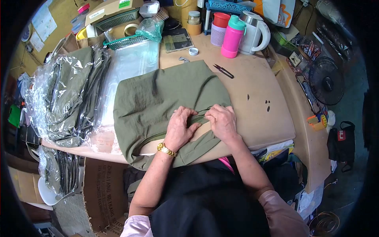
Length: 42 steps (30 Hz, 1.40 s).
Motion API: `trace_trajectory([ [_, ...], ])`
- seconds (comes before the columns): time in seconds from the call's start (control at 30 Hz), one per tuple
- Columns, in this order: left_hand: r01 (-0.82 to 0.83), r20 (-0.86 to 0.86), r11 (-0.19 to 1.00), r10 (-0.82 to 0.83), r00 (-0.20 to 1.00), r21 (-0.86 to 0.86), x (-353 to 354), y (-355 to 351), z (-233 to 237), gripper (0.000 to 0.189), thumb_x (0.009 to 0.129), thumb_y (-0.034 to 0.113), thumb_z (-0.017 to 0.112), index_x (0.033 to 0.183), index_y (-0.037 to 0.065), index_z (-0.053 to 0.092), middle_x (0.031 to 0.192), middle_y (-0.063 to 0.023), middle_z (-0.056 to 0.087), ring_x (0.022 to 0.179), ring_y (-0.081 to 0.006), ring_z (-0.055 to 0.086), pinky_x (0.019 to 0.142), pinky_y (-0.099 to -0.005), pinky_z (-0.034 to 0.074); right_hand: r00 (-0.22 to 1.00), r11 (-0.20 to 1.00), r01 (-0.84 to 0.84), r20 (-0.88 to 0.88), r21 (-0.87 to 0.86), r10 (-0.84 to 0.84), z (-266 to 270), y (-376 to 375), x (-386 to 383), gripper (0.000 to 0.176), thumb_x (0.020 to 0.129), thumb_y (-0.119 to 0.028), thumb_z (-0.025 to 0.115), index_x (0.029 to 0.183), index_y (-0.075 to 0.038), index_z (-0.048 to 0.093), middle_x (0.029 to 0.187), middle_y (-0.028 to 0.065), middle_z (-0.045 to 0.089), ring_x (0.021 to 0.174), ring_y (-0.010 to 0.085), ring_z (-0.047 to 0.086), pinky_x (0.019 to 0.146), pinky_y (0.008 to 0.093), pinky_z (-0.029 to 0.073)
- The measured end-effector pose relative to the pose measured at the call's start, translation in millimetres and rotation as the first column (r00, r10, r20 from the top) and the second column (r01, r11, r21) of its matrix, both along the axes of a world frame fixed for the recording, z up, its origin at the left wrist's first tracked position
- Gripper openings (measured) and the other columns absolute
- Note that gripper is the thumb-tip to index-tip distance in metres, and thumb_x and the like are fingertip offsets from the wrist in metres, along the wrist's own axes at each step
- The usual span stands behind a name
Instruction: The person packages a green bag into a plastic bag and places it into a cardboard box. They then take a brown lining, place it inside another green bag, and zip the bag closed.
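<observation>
An olive-green garment (pixel 169 87) lies spread on the padded tan table top. My left hand (pixel 181 124), with a gold watch on its wrist, rests at the garment's near edge, its fingers bent onto the fabric. Just to its right, my right hand (pixel 221 121) pinches the same edge between thumb and fingers. A narrow fold of cloth runs between the two hands, and a strip of the garment hangs toward my lap. Black-handled thread snips (pixel 223 71) lie beyond the garment on the right.
Plastic-wrapped green garments (pixel 71 94) are stacked at left beside clear plastic bags (pixel 130 59). At the back are a tape roll (pixel 193 51), a pink bottle (pixel 233 37) and a kettle (pixel 252 33). A black fan (pixel 325 81) stands far right.
</observation>
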<state>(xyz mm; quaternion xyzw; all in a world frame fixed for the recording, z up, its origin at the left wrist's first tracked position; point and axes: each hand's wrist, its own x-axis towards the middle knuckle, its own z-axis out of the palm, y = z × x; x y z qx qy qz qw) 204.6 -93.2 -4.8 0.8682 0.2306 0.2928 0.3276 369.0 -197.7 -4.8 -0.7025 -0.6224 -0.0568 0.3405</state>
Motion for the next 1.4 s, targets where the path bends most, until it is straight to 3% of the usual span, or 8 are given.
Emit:
trace_trajectory([
  [0.23,-0.018,0.039,0.998,0.015,0.999,0.067,-1,1,0,0.037,0.072,0.014,0.081,0.103,0.003,0.063,0.092,-0.0124,0.059,0.087,-0.0300,0.057,0.077,-0.0394,0.047,0.900,0.995,-0.040,-0.430,0.087,0.074,5,-14,6,0.010,0.086,-0.004,0.063,0.077,-0.004,0.058,0.077,0.0064,0.060,0.073,0.0220,0.059,0.074,0.0352,0.043],
  [0.3,-0.023,0.018,0.998,0.022,1.000,0.063,-1,0,1,0.037,0.072,0.012,0.081,0.104,0.004,0.063,0.092,-0.0123,0.059,0.087,-0.0308,0.057,0.078,-0.0394,0.047,0.427,0.940,-0.205,-0.839,0.274,0.338,18,-34,6,0.017,0.091,-0.002,0.057,0.074,-0.003,0.056,0.072,0.0039,0.055,0.072,0.0154,0.055,0.071,0.0300,0.044],
  [0.4,-0.009,0.065,0.999,0.006,0.998,0.041,0,-1,2,0.038,0.072,0.011,0.081,0.105,0.004,0.063,0.093,-0.0120,0.059,0.089,-0.0315,0.058,0.079,-0.0392,0.048,0.237,0.883,-0.253,-0.859,0.396,0.453,27,-54,8,0.023,0.095,-0.003,0.055,0.071,-0.003,0.056,0.074,0.0012,0.052,0.074,0.0105,0.052,0.070,0.0264,0.043],
  [0.47,-0.005,0.077,0.999,0.001,0.997,0.048,1,-2,4,0.038,0.071,0.011,0.081,0.104,0.004,0.064,0.095,-0.0120,0.060,0.091,-0.0316,0.057,0.080,-0.0393,0.048,0.531,0.976,-0.190,-0.825,0.106,0.193,37,-54,0,0.018,0.092,-0.005,0.059,0.075,-0.002,0.062,0.079,0.0022,0.056,0.077,0.0145,0.056,0.074,0.0311,0.043],
  [0.53,-0.001,0.089,0.998,-0.005,0.996,0.062,1,-3,3,0.037,0.070,0.011,0.082,0.103,0.004,0.065,0.096,-0.0119,0.060,0.093,-0.0318,0.057,0.081,-0.0393,0.048,0.995,0.998,-0.008,-0.094,0.055,0.013,38,-34,-13,0.011,0.086,-0.014,0.069,0.080,-0.004,0.069,0.083,0.0037,0.058,0.083,0.0202,0.057,0.082,0.0378,0.041],
  [1.0,-0.003,0.035,0.996,0.000,0.999,0.089,2,1,-6,0.034,0.069,0.016,0.083,0.097,0.003,0.067,0.099,-0.0128,0.061,0.096,-0.0330,0.057,0.086,-0.0411,0.047,0.869,0.996,-0.070,0.488,-0.051,0.086,22,4,-22,0.007,0.074,-0.009,0.062,0.071,-0.004,0.065,0.083,0.0084,0.058,0.086,0.0229,0.057,0.088,0.0436,0.040],
  [1.17,-0.005,0.047,0.997,0.001,0.999,0.083,0,0,-4,0.033,0.070,0.017,0.082,0.097,0.004,0.068,0.099,-0.0125,0.060,0.096,-0.0326,0.057,0.086,-0.0409,0.047,0.917,0.991,-0.094,0.381,-0.093,0.123,21,9,-1,0.004,0.071,-0.008,0.068,0.072,-0.005,0.066,0.084,0.0077,0.059,0.086,0.0234,0.058,0.091,0.0434,0.038],
  [1.4,0.003,0.040,0.998,-0.005,0.999,0.060,-1,1,-2,0.031,0.070,0.017,0.082,0.095,0.006,0.068,0.096,-0.0116,0.058,0.095,-0.0320,0.056,0.086,-0.0405,0.046,0.899,0.988,-0.132,-0.429,-0.085,0.083,57,-28,14,0.006,0.069,-0.001,0.068,0.067,-0.003,0.062,0.071,0.0036,0.056,0.061,0.0157,0.051,0.063,0.0279,0.042],
])
